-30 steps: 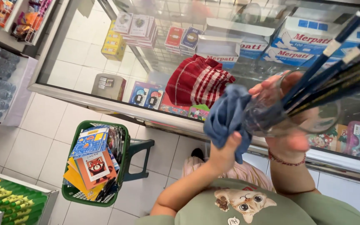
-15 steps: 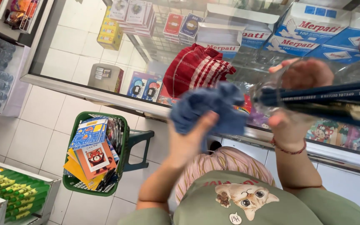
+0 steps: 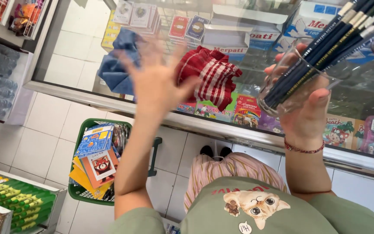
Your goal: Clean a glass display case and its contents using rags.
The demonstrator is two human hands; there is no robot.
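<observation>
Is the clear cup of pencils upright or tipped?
Tipped: the clear cup in the right hand leans, and its pencils slant toward upper right.

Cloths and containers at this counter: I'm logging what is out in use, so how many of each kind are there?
Blue cloth: 1
Red-and-white striped cloth: 1
Clear cup of pencils, held in the right hand: 1
Green basket on the floor: 1
Total: 4

Stationery shop: glass display counter (image 3: 221, 125), shopping basket (image 3: 83, 190).
</observation>
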